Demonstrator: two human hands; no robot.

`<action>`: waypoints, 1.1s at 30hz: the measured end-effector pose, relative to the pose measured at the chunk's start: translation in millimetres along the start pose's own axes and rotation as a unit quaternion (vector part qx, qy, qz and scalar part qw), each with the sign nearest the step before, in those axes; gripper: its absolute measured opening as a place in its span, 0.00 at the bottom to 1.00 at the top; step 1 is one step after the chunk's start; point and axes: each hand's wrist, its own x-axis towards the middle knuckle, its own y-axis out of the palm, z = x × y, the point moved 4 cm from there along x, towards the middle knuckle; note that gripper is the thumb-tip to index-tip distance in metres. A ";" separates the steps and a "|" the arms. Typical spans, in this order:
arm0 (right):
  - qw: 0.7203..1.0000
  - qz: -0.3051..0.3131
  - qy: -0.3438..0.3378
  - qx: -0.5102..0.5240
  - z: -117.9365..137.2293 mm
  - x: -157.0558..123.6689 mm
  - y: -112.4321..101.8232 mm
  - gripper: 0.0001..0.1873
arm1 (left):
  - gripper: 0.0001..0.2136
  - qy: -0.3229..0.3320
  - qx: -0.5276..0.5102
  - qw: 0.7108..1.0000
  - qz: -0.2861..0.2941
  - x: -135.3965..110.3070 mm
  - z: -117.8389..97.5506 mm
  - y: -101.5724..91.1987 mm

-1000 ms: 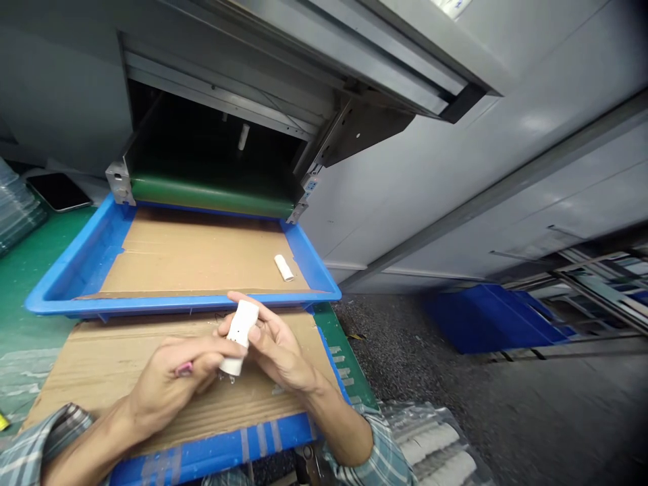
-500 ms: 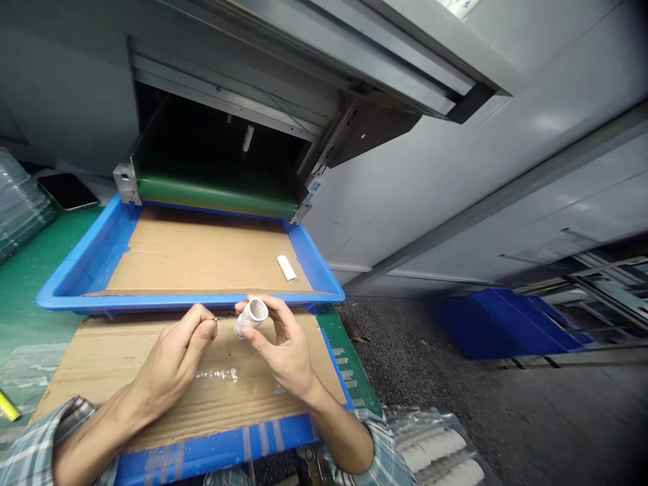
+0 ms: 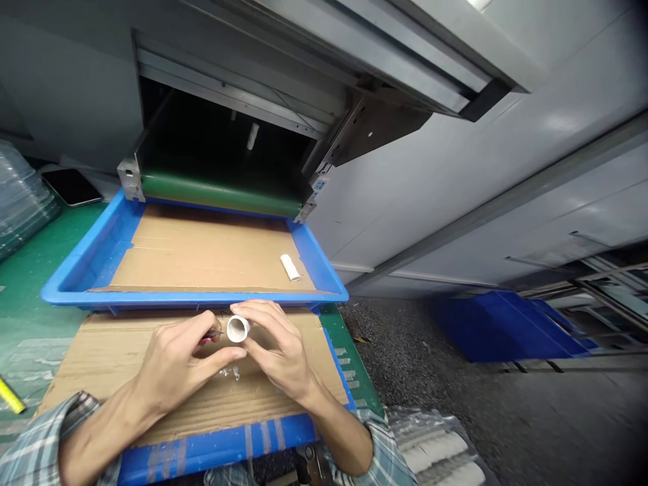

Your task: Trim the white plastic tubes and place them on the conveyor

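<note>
My right hand is closed round a short white plastic tube, whose open end faces me. In my left hand, the curled fingers grip a small knife-like tool with a pink-red part and a thin metal tip. Most of this tool is hidden in the fingers, and its tip points at the tube. My left thumb reaches to the tube's lower rim. Both hands are above a cardboard sheet with white writing and shavings on it.
Behind the hands stands a blue tray lined with cardboard, holding another white tube. A green conveyor belt ends above it, carrying white pieces. To the left lie a phone, clear plastic trays and a yellow object.
The tube has turned so its opening faces me more directly and moved slightly left. My left hand has come closer, its thumb now stretched to the tube, and the tool's pink-red part now shows.
</note>
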 end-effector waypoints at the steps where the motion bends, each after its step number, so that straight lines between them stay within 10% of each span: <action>1: 1.000 0.004 -0.006 -0.009 0.2 0.2 0.5 0.21 | 0.20 0.008 0.012 1.000 -0.001 -0.7 -0.5 0.4; 33: 0.996 0.033 -0.022 -0.077 -1.1 -1.8 0.3 0.25 | 0.18 0.008 0.104 0.994 0.021 -5.6 2.4 7.4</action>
